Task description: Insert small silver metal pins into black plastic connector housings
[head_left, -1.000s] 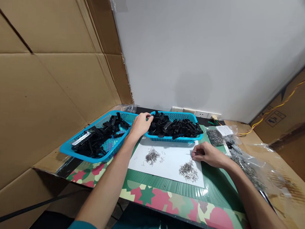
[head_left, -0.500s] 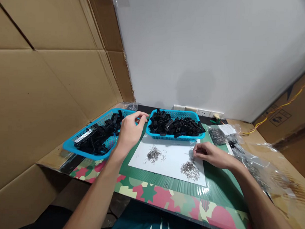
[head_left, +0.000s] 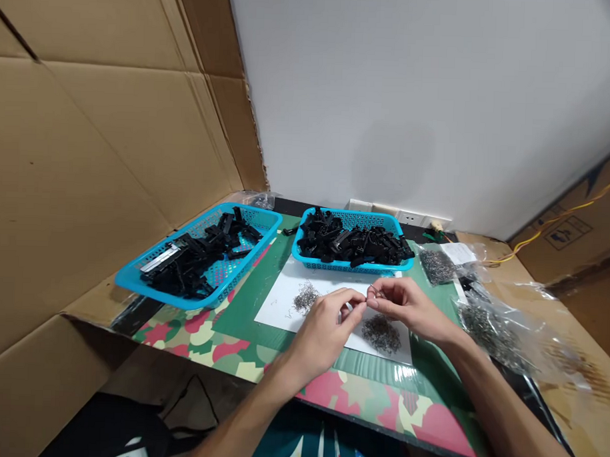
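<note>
My left hand [head_left: 332,321] and my right hand [head_left: 406,305] meet fingertip to fingertip above the white sheet [head_left: 277,304]. Both are closed in a pinch. A thin, dark, wire-like bit shows at my right fingertips; its kind is too small to tell. Whatever my left fingers pinch is hidden. Just below the hands lies a heap of small metal pieces [head_left: 381,334], like bent wire clips or springs. Left of my left hand is a second heap of small metal pieces [head_left: 306,296], partly covered by that hand.
A blue basket [head_left: 354,265] of black plastic parts stands behind the sheet. Another blue basket [head_left: 182,303] with black parts is at the left. Clear bags of metal pieces [head_left: 491,332] lie at the right. Cardboard [head_left: 112,148] walls the left side; wall sockets [head_left: 410,219] are behind.
My left hand has moved from between the baskets to the right and nearer, meeting my right hand. My right hand has shifted slightly left. A black part now shows between the baskets.
</note>
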The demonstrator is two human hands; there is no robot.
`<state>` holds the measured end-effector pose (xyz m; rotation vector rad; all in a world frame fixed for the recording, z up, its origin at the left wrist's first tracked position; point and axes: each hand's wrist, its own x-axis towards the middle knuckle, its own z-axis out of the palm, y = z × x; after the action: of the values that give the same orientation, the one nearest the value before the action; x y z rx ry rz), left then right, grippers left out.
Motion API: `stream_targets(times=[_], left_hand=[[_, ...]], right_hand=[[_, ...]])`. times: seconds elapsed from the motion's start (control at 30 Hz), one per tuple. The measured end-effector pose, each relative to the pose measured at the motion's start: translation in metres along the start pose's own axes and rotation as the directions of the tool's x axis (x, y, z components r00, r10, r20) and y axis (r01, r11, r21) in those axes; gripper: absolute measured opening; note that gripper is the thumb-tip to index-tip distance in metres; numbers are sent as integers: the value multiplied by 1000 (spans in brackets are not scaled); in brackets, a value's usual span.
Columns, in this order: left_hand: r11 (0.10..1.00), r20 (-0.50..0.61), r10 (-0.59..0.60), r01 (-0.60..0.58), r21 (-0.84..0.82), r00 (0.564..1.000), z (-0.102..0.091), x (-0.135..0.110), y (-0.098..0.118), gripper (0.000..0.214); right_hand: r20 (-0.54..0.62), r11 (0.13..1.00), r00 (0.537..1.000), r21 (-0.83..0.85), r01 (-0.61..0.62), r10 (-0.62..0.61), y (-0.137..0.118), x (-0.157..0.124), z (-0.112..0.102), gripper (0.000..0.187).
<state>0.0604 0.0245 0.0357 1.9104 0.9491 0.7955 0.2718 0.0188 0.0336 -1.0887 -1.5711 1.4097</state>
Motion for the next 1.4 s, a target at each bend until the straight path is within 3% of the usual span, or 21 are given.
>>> stream_targets(times=[0.17,0.47,0.6,0.7,0.8,0.9,0.97,1.1,1.27,1.4], left_hand=[[992,-35,-83,80,-93,996,-2,-6,-3,24],[961,-42,-124,110,-253,991,-4,-9,-5,28],[939,-70,-170,140,-315,983,-2,-11,-8,28],[917,-87,-196,151,-368,977,-2,-12,-10,27],[899,-93,-223,168,-404,970,-3,-13,-12,26],[900,-106,-209,149,-409,972,-4,-15,-12,24],[909,-120,-179,117,-399,977,-6,-18,-11,23],[925,-94,-127,83,-372,987,-9,-25,-8,24],[867,-14,-137,113,-485,990,-6,-24,-7,29],[837,-52,-197,140,-530,979,4,-18,-11,36]], right_hand=[[-84,999,996,-20,32,-33,5,1,10,41],[-220,980,969,-187,74,-115,8,3,25,36],[-236,944,947,-298,141,-216,5,-1,31,28],[-172,824,910,-511,245,-377,4,-6,35,24],[-54,589,829,-729,348,-557,8,-9,38,22],[36,397,753,-833,386,-657,11,-10,41,23],[65,338,720,-852,401,-690,12,-10,42,23],[55,346,674,-825,447,-737,9,-11,44,22],[-15,435,701,-794,426,-713,7,-13,42,21],[-14,460,696,-760,459,-717,9,-14,41,23]])
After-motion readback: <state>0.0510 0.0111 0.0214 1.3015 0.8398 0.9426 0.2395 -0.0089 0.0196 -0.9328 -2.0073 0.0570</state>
